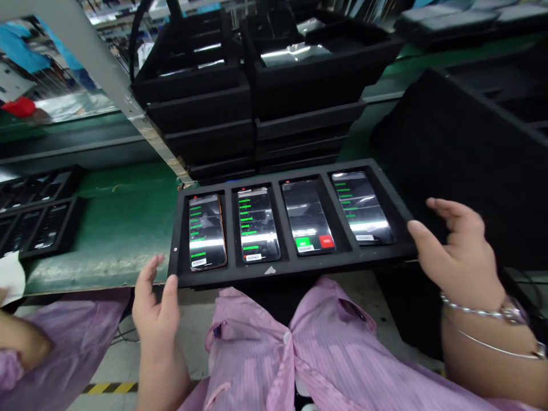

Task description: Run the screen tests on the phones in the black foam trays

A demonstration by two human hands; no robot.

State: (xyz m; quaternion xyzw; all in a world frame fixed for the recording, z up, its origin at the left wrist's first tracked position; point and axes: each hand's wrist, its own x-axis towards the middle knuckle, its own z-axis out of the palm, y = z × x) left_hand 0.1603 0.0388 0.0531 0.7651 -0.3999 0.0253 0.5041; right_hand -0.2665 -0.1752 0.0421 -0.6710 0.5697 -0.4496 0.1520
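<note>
A black foam tray lies at the front edge of the green bench, its four compartments each holding a phone. The leftmost phone has an orange edge. Green text lines show on this one, the second phone and the rightmost phone. A green box and a red box light the third phone. Beside the tray's left end is my left hand, fingers apart and holding nothing. My right hand is spread at the right end, thumb close to the tray's corner, with nothing in it.
Stacked black trays rise behind the tray, beside a grey metal post. A large black case leans at the right. More phone trays lie far left, near another person's arm.
</note>
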